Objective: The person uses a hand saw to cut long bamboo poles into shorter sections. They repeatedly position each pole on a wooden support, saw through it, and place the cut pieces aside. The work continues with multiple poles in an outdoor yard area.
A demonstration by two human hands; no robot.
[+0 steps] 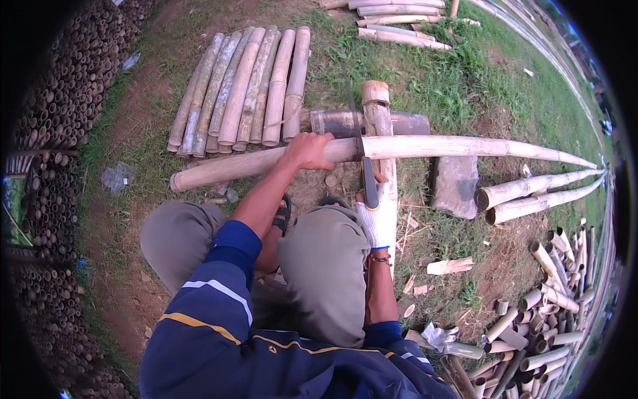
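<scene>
A long bamboo pole lies crosswise in front of my knees, over an upright-running bamboo piece. My bare left hand is wrapped over the pole, left of the saw. In a white glove, my right hand grips the dark handle of a hand saw. Its blade stands against the pole's near side to far side, just right of my left hand, and points away from me. How deep the blade sits in the bamboo I cannot tell.
Cut bamboo lengths lie side by side at the far left. A flat stone block sits right of the pole's support. Two more poles lie at right. Short offcuts heap at the lower right; stacked bamboo lines the left.
</scene>
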